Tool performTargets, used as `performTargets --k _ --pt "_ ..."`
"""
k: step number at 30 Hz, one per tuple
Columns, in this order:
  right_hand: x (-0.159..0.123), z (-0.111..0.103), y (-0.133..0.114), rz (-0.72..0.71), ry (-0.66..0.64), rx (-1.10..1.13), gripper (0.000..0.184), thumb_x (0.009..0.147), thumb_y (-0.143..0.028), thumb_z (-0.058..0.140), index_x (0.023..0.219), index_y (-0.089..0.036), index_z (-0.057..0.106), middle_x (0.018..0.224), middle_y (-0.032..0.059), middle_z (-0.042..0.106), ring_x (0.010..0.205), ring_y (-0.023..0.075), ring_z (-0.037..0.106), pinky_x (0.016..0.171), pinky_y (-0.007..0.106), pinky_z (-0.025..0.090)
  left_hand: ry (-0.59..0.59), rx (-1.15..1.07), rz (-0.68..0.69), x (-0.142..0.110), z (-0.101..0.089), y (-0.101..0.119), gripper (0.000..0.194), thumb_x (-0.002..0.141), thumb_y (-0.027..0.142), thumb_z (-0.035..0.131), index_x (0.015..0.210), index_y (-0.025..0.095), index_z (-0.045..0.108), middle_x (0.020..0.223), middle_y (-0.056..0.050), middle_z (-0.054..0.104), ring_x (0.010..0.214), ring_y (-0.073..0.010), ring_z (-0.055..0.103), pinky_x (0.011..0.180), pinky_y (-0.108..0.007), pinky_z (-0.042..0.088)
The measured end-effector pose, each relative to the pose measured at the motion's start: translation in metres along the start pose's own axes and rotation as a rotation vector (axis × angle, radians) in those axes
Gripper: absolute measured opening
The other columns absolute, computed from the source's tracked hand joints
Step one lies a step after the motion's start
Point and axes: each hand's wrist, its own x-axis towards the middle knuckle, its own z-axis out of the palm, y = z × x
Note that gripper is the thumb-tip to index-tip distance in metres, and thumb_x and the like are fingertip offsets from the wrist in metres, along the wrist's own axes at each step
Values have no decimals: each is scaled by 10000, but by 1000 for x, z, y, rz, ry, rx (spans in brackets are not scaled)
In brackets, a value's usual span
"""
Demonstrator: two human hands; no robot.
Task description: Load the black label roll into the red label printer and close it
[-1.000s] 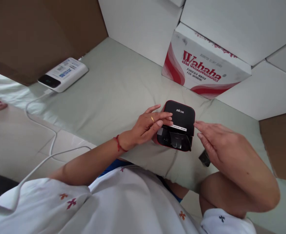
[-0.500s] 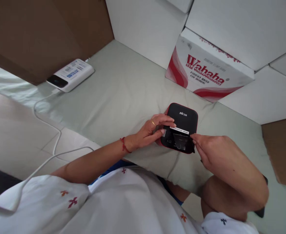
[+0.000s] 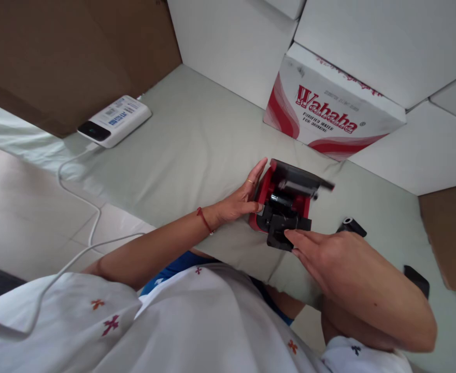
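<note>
A small red and black printer-like device (image 3: 265, 184) stands on the pale green sheet with its black lid (image 3: 301, 173) raised and blurred. Inside lies a shiny dark roll (image 3: 281, 201). My left hand (image 3: 240, 203) grips the device's left side, thumb at the front corner and fingers along the red wall. At the front opening, my right hand (image 3: 321, 248) pinches a flat black piece of film or label strip (image 3: 280, 233). Its fingertips hide part of that strip. Just beyond the right hand, a small black roll with a pale core (image 3: 352, 226) rests on the sheet.
A white power bank-like device (image 3: 115, 122) with a cable (image 3: 96, 223) lies at the left. A Wahaha carton (image 3: 329, 114) stands behind, against white boxes (image 3: 228, 46). A dark flat object (image 3: 417, 281) is by my right forearm. Brown board (image 3: 76, 57) borders the left.
The device's lid has swung up, baring the red interior and roll. My left hand has shifted to its left side. My right hand has moved left and down onto the black strip.
</note>
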Motion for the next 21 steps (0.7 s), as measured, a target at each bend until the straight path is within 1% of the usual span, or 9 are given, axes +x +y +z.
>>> performTargets --k 2,4,7,9,11,14,17,21 --pt "11 -1 6 62 -23 8 384 968 -95 545 1263 -263 725 880 22 817 545 171 672 519 321 373 8 25 -1 0 -1 1 1219 830 571 863 1752 483 71 1900 10 -5 1768 -333 -24 1433 -598 79" --pt "27 -1 14 156 -22 25 371 1048 -165 476 1293 -270 734 911 42 834 638 204 731 569 327 423 11 25 -10 1 -2 0 1180 840 558 855 1750 482 106 1899 4 24 1768 -334 22 1434 -596 90" --pt "58 4 26 349 63 31 395 1109 -260 414 1355 -246 723 1101 104 844 898 264 794 699 347 492 -3 -38 -12 2 -2 -2 1112 828 485 851 1741 451 216 1885 -7 131 1756 -357 99 1431 -590 112" --pt "76 9 32 415 52 24 380 1092 -274 470 1385 -241 710 1230 122 821 1033 292 786 757 355 499 -2 -83 -17 3 -2 -3 1087 813 428 842 1732 438 261 1873 -8 176 1742 -375 139 1423 -587 137" --pt "90 13 37 425 -28 15 365 1061 -290 546 1384 -244 709 1294 128 801 1106 307 768 792 356 496 9 -97 -20 4 -2 -4 1077 802 391 831 1726 433 278 1864 -7 200 1734 -381 153 1418 -584 139" --pt "102 12 41 413 -126 -2 337 1025 -310 617 1330 -226 735 1271 146 803 1124 317 757 801 355 491 9 -77 -10 6 -2 -4 1075 788 361 822 1722 403 290 1852 -26 232 1730 -382 146 1415 -591 109" --pt "110 7 42 399 -145 -20 294 996 -259 630 1258 -209 754 1207 151 813 1094 320 761 778 355 480 15 -73 -14 9 0 -3 1090 773 346 820 1720 385 282 1843 -44 244 1718 -390 163 1406 -605 132" --pt "105 6 40 407 -131 -26 327 1005 -238 589 1306 -200 711 1250 150 799 1095 321 757 759 355 466 32 -89 -62 10 2 0 1104 757 346 817 1716 379 273 1811 -67 299 1676 -423 240 1353 -636 269"
